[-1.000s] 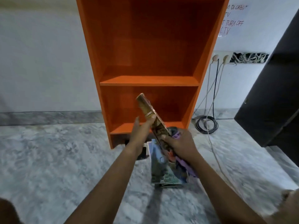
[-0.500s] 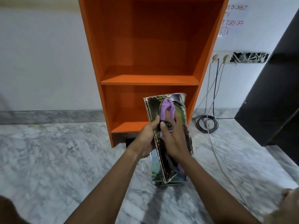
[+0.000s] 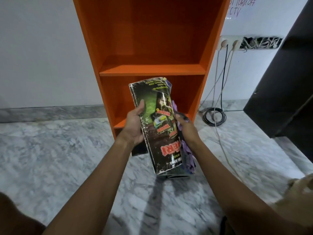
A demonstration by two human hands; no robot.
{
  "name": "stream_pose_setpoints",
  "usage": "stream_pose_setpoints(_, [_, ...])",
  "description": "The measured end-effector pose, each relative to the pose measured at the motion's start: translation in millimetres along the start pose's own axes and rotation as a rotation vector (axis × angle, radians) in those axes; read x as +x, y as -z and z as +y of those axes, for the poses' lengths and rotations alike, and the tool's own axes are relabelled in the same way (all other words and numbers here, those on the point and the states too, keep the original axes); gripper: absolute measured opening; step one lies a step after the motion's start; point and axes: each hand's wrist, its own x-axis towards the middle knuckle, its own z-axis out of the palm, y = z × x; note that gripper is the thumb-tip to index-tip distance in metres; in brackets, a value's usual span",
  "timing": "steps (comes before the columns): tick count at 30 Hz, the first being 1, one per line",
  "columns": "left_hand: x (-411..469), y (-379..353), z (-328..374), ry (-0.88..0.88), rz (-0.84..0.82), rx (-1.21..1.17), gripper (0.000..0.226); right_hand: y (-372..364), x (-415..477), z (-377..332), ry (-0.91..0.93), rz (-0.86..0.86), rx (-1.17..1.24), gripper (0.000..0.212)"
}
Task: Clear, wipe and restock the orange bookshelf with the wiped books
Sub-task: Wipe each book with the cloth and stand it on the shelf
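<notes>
A worn black book [image 3: 157, 126] with green and red cover art stands upright in front of the orange bookshelf [image 3: 152, 70], whose two visible shelves are bare. My left hand [image 3: 134, 126] grips the book's left edge, thumb on the cover. My right hand [image 3: 185, 128] is at the book's right edge, holding a purple cloth [image 3: 188, 155] bunched against and behind the book. Beneath the book, the corner of a stack of other books [image 3: 174, 174] shows on the floor, mostly hidden.
Marble floor [image 3: 59, 158] all around. A wall socket strip [image 3: 232, 44] with cables running down to a coiled black cable [image 3: 214, 117] sits right of the shelf. A dark cabinet [image 3: 284, 92] stands at the far right.
My right hand with the purple cloth slid off the front cover to the book's right edge. The book turned so its cover faces me, and the view moved closer to the shelf.
</notes>
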Motion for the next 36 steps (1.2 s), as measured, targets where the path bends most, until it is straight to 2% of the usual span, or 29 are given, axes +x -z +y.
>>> stream_pose_setpoints(3, [2,9,13,-0.071,0.048,-0.084,0.059,-1,-2,34,-0.202,-0.114,0.164,0.044])
stream_pose_setpoints(5, [2,13,22,-0.114,0.104,-0.081,0.054,1,-5,52,-0.230,-0.203,0.303,0.042])
stream_pose_setpoints(7, [0,13,29,-0.141,0.127,-0.076,0.048,3,-8,59,-0.239,-0.241,0.411,0.049])
stream_pose_setpoints(9, [-2,13,33,-0.107,0.150,-0.066,0.043,7,-8,60,-0.233,-0.252,0.521,0.049])
stream_pose_setpoints(11, [-2,17,37,-0.021,0.201,-0.054,0.034,13,-8,53,-0.223,-0.223,0.570,0.035])
stream_pose_setpoints(13, [0,24,39,0.075,0.270,0.029,0.027,21,-3,41,-0.181,-0.184,0.629,0.040])
stream_pose_setpoints(16, [1,33,29,0.203,0.338,0.176,0.032,30,14,25,-0.033,0.022,0.566,0.068])
stream_pose_setpoints(19, [-5,35,20,0.262,0.305,0.122,0.036,37,24,20,0.013,0.138,0.539,0.082])
stream_pose_setpoints(21, [-10,33,19,0.232,0.241,0.044,0.025,41,23,16,0.038,0.160,0.494,0.073])
stream_pose_setpoints(23, [-9,34,19,0.173,0.222,0.075,0.020,39,21,16,0.077,0.215,0.364,0.046])
stream_pose_setpoints(24, [-8,32,20,0.137,0.231,0.140,0.024,36,20,17,0.093,0.243,0.233,0.034])
stream_pose_setpoints(26, [-7,31,21,0.074,0.249,0.272,0.034,27,14,18,0.123,0.294,-0.104,0.022])
stream_pose_setpoints(28, [-7,28,20,0.038,0.258,0.336,0.041,16,6,17,0.103,0.307,-0.257,0.014])
stream_pose_setpoints(32, [-10,18,16,-0.032,0.225,0.396,0.042,-18,-4,10,0.178,0.165,-0.239,0.016])
stream_pose_setpoints(36, [-14,3,20,-0.073,0.136,0.536,0.037,-46,-6,-11,0.127,0.007,0.012,0.017])
